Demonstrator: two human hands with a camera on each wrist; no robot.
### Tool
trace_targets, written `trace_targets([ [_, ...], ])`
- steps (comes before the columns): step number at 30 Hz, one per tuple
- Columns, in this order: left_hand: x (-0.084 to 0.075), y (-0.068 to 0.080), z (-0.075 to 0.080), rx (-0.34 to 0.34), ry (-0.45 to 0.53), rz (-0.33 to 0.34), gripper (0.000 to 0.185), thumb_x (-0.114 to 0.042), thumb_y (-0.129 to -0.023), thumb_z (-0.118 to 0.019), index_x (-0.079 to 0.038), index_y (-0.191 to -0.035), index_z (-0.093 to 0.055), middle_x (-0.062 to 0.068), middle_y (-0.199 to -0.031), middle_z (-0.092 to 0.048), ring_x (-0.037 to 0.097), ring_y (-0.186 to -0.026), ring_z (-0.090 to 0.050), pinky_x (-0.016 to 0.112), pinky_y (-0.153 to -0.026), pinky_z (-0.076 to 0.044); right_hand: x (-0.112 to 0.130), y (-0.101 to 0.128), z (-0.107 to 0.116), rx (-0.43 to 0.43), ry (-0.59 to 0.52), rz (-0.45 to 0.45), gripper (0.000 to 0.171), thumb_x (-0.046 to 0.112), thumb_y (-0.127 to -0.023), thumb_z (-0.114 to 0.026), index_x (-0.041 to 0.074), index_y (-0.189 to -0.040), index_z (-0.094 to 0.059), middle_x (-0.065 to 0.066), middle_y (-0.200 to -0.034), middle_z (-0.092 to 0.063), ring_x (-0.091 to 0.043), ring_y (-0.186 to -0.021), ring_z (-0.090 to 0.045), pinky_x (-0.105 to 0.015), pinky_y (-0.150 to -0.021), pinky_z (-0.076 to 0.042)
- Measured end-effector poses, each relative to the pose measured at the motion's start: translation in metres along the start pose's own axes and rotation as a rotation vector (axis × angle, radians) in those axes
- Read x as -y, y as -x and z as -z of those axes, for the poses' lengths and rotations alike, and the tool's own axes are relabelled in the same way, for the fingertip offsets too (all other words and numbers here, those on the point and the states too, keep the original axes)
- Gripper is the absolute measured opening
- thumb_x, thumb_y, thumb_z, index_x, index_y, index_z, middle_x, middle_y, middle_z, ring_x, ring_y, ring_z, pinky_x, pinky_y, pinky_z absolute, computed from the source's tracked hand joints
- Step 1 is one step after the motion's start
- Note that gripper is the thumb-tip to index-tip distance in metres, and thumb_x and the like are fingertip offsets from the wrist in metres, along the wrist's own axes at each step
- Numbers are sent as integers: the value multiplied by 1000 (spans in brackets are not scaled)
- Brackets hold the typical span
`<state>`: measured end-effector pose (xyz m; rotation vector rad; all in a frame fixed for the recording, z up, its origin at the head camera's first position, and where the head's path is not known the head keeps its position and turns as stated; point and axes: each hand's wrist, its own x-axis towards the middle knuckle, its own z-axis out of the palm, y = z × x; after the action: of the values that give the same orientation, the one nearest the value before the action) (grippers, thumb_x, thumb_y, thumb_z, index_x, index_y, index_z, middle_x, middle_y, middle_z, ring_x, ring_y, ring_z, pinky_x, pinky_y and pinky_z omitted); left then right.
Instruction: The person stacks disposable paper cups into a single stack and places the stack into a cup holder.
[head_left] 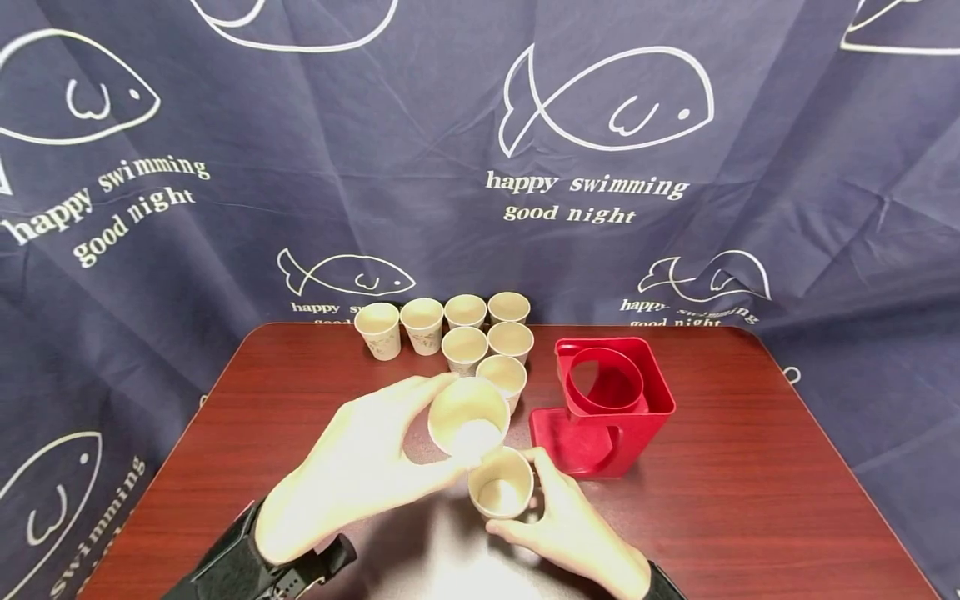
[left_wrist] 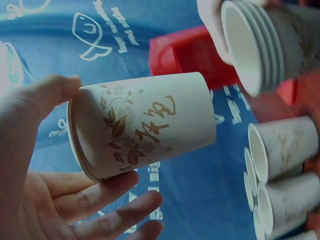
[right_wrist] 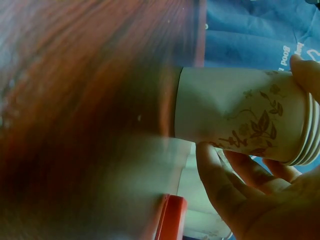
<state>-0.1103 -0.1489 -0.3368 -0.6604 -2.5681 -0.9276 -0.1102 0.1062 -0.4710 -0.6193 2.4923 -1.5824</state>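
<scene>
Nearest, the right hand (head_left: 573,533) grips a nested stack of cups (head_left: 501,493) just above the bench (head_left: 750,500). The left hand (head_left: 360,467) pinches a single cup (head_left: 468,417) beside it. Beyond stand a red holder (head_left: 611,400) and seven loose cups (head_left: 465,333).

2 bare hands, left hand (head_left: 360,475), right hand (head_left: 573,533), black strap-on wrist mount at each wrist, left mount with a bulky black buckle

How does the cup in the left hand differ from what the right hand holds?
The left hand holds a single paper cup, while the right hand holds a nested cup stack showing several rims. The single cup is raised and tilted; the stack sits lower, nearer the table. Both are white with a brown leaf print.
</scene>
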Motion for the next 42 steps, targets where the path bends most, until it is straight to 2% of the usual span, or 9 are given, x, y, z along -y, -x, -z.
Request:
trace_targets([
  [3, -13, -3, 11, 120, -15, 40, 62, -71, -81, -73, -51, -136, -55, -32, -122, -62, -7, -109, -61, 30, -94, -54, 0, 0, 0, 8, -13, -12, 63, 43, -75, -92, 26, -123, -53, 1, -116, -69, -14, -93, -70, -25, -80, -57],
  [11, -11, 1, -13, 112, -25, -31, 63, -72, -80, -74, -49, -136, -56, -34, -119, -61, -11, -106, -59, 24, -91, -54, 0, 1, 0, -5, 24, 24, 68, 42, -76, -91, 30, -128, -50, 8, -119, -68, -10, -95, -70, -26, -83, -57],
  [13, -11, 2, -18, 133, -6, -47, 60, -71, -81, -73, -49, -135, -57, -33, -119, -62, -10, -105, -59, 24, -91, -54, 0, 0, 0, -18, 44, 29, 77, 43, -75, -92, 33, -136, -48, 13, -124, -66, -8, -100, -68, -27, -87, -57],
  [16, -13, 3, -21, 216, 111, -10, 52, -68, -85, -72, -52, -132, -57, -33, -116, -63, -8, -102, -61, 24, -92, -53, 1, 0, 0, -30, 62, 28, 87, 42, -73, -93, 37, -144, -43, 16, -127, -63, -6, -103, -65, -27, -90, -56],
  [19, -12, 5, -24, 249, 163, 19, 49, -66, -87, -71, -52, -131, -58, -32, -116, -64, -6, -103, -62, 26, -94, -53, 1, 0, 0, -28, 58, 24, 87, 41, -73, -93, 37, -144, -43, 16, -126, -64, -5, -102, -65, -28, -89, -56],
  [25, -4, 11, -38, 199, 2, -66, 57, -67, -84, -73, -45, -135, -59, -28, -122, -64, -5, -110, -61, 30, -94, -54, 0, 0, 0, -36, 70, 27, 71, 44, -74, -92, 34, -129, -50, 16, -116, -66, -4, -98, -65, -28, -86, -56],
  [28, 0, 14, -45, 198, -30, -85, 59, -66, -83, -74, -42, -135, -60, -25, -122, -65, -3, -109, -62, 31, -93, -55, -1, 0, 0, -48, 103, 61, 64, 44, -75, -92, 30, -123, -52, 15, -111, -66, -4, -96, -64, -29, -85, -56],
  [34, 7, 21, -56, 250, 23, 3, 64, -68, -80, -76, -46, -137, -57, -28, -126, -62, -3, -113, -61, 34, -96, -55, -3, 0, 1, -34, 97, 123, 58, 37, -77, -91, 23, -120, -54, 10, -113, -68, -8, -99, -65, -27, -87, -55],
  [42, 13, 27, -66, 260, -16, 48, 59, -72, -78, -75, -46, -128, -62, -25, -114, -65, -4, -102, -62, 33, -85, -55, -2, -1, 2, -17, 65, 138, 57, 28, -76, -90, 16, -119, -54, 2, -109, -70, -12, -95, -68, -25, -83, -55],
])
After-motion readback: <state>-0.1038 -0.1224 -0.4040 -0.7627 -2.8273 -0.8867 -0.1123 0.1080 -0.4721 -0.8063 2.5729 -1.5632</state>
